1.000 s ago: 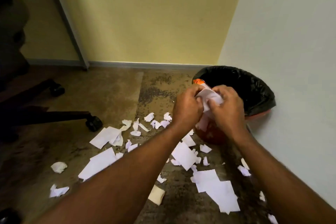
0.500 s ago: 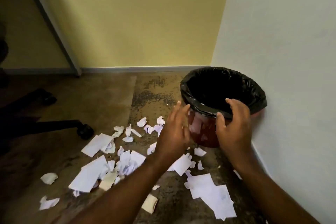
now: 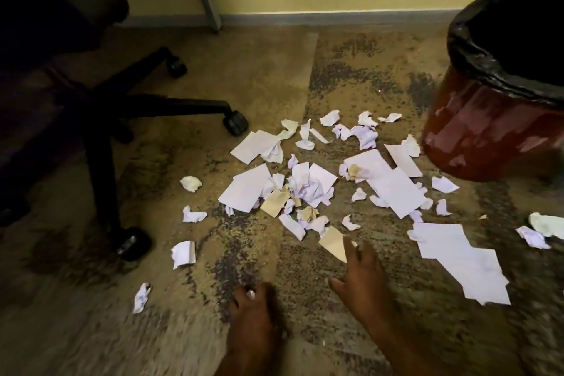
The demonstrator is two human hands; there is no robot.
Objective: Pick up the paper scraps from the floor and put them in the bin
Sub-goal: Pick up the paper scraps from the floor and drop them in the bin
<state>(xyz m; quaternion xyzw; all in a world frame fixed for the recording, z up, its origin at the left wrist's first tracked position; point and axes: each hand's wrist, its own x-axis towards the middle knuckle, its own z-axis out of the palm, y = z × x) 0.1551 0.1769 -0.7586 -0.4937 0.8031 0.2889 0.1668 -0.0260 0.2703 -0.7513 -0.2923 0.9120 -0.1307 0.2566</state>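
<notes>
- Right hand (image 3: 363,278): low over the floor, grip spread, empty; forefinger tip at, perhaps touching, the tan scrap (image 3: 334,242).
- Left hand (image 3: 253,311): lower centre, blurred; fingers curled loosely, nothing visibly held; grip state not clear enough to call.
- Tan scrap: flat, stiffer-looking than the rest, perhaps thin card; light; best lifted by sliding a fingertip under one raised corner, then pinching.
- Crumpled scraps (image 3: 308,189): heaped at mid-floor, white and lilac, soft, near weightless, springy; easy to take several at once in a raking, closing grip.
- Flat sheets (image 3: 460,265): largest at right, near the right hand; thin, limp, lying flush to the floor; hard to pinch from above, so best taken at an edge or scrunched inward; likely to flutter if carried loose.
- Stray scraps (image 3: 183,253): scattered at left, well apart from the heap; single pinches needed.
- Floor (image 3: 250,85): mottled brown, carpet-like; some friction, so paper unlikely to skid.
- Bin (image 3: 488,131): upper right, red, black liner, mouth open; just beside the nearest scraps.
- Chair (image 3: 137,107): left, dark, on castors; clear of most paper.
</notes>
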